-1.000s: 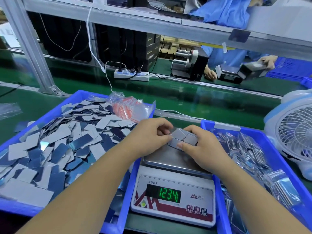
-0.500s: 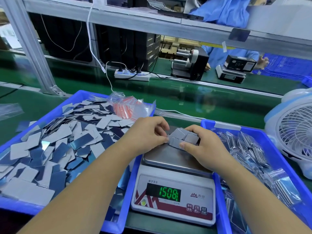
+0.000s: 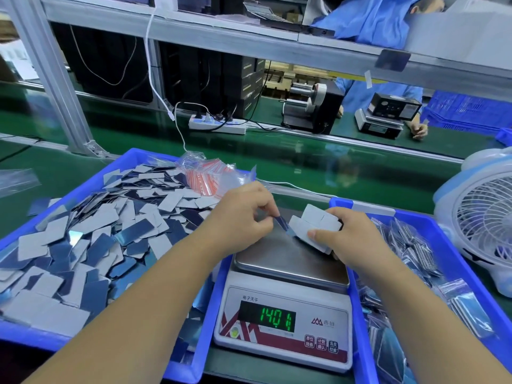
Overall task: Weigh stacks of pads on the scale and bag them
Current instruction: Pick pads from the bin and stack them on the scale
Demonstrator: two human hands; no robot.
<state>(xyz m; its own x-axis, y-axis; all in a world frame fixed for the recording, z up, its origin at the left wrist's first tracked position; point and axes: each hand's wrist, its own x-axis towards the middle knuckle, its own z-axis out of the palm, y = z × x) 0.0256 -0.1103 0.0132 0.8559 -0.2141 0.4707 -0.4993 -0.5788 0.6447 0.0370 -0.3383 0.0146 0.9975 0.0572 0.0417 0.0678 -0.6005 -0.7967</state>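
A white digital scale (image 3: 288,275) with a steel pan stands between two blue bins and shows 1401 in green digits. My right hand (image 3: 352,236) grips a stack of grey pads (image 3: 314,224) tilted over the pan's far right side. My left hand (image 3: 243,214) pinches a single blue-faced pad (image 3: 282,223) just left of the stack, above the pan. The left blue bin (image 3: 116,167) is heaped with loose grey and blue pads (image 3: 91,236). The right blue bin (image 3: 443,239) holds several bagged stacks (image 3: 410,248).
A bundle of empty red-striped zip bags (image 3: 207,176) lies at the left bin's far corner. A white and blue fan (image 3: 479,223) stands at the right. Beyond runs a green conveyor (image 3: 304,162) with a power strip (image 3: 217,124); another person in blue works opposite.
My left hand has drawn one pad away from the stack toward the left. My right hand has tilted the stack up. The reading went from 1234 to 1508 to 1401.
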